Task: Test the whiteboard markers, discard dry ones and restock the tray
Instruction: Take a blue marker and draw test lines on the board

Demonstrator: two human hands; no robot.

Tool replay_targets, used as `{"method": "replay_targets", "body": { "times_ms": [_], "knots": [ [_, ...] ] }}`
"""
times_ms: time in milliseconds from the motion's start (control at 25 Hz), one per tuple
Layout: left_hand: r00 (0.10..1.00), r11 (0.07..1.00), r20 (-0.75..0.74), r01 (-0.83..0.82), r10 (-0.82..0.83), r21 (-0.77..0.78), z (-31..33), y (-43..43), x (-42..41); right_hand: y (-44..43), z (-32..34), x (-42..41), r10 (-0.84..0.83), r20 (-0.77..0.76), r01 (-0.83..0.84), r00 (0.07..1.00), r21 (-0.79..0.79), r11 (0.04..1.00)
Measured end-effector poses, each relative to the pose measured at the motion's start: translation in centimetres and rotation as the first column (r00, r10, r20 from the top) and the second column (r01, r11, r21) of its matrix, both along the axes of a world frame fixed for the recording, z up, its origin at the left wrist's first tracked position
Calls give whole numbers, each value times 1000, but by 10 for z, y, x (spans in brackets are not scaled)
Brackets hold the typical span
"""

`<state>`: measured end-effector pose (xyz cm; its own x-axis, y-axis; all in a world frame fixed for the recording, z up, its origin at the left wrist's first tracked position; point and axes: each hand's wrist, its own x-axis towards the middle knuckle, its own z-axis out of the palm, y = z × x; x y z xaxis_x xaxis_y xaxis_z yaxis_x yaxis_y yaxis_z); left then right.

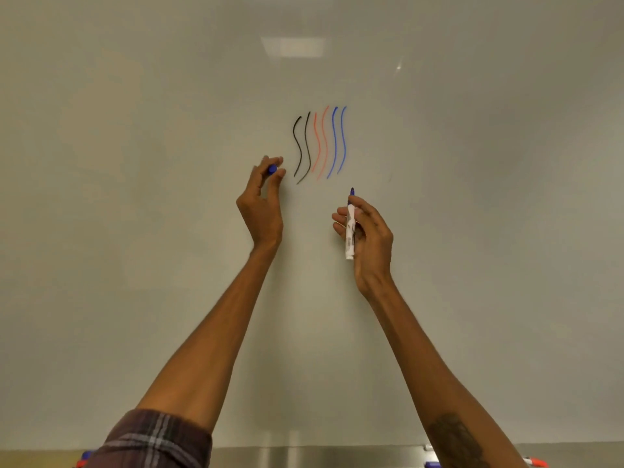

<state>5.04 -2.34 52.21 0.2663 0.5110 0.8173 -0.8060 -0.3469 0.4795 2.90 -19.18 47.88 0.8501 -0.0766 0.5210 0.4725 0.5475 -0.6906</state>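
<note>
My right hand [368, 234] grips an uncapped blue whiteboard marker [350, 231], white barrel upright, tip pointing up just off the whiteboard [472, 197]. My left hand [263, 201] pinches the marker's blue cap [272, 169] between thumb and fingertips, raised left of the test strokes. Several wavy strokes [320, 143] mark the board: two black, two red, two blue. The marker tip sits below and right of the blue strokes.
The marker tray [304, 457] runs along the bottom edge under the board. Capped markers lie on it: blue and red ones at the left [84, 459], a blue one [432, 464] and a red one [537, 462] at the right.
</note>
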Motion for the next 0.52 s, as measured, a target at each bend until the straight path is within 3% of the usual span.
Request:
{"method": "replay_targets", "body": {
  "times_ms": [160, 360, 520],
  "knots": [
    [996, 994, 33, -84, 82, 76, 26, 12, 26, -7, 13, 4, 46, 113, -43, 992, -29, 999],
    [993, 969, 35, -114, 109, 218, 17, 18, 45, -1, 25, 19, -112, 166, 118, 980, -32, 992],
    [985, 948, 51, -173, 165, 268, 13, 21, 54, 0, 46, 30, -336, 264, 365, 904, -71, 928]
  ]
}}
